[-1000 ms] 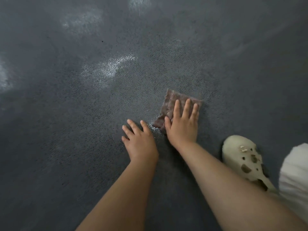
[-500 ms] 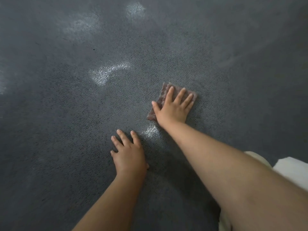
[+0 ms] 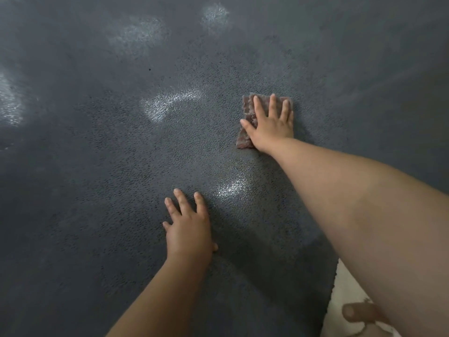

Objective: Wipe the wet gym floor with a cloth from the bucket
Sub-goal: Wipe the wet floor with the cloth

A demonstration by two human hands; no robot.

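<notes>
Obs., head view. Person was down on the gym floor [image 3: 102, 166], dark grey, pebbled texture. R hand [image 3: 269, 125] lay flat on the cloth [image 3: 246, 110], fingers straight and spread, palm pressing it down; not a grip, just pressure. Cloth was brownish, folded approx. square, well out ahead w/ the R arm near full stretch. L hand [image 3: 188, 229] was flat on bare floor nearer the body, fingers straight, holding nothing, prob. bracing weight. Hands well apart.

Wet sheen: one glossy patch [image 3: 230, 188] between the hands, just R of the L fingertips; a second patch [image 3: 170, 103] to the L of the cloth; more shine further off, though some may be light reflections, hard to say. Bucket not in frame. Pale footwear [image 3: 345, 302] at bottom R, partly behind the arm.

Judgement: mid-wipe, plenty left. To do it well: keep palm weight even over the whole cloth so edges don't curl, overlap strokes, draw through the nearer gloss patch next, then the L one. Refold or wring when the cloth starts smearing. L palm on damp floor could slip.
</notes>
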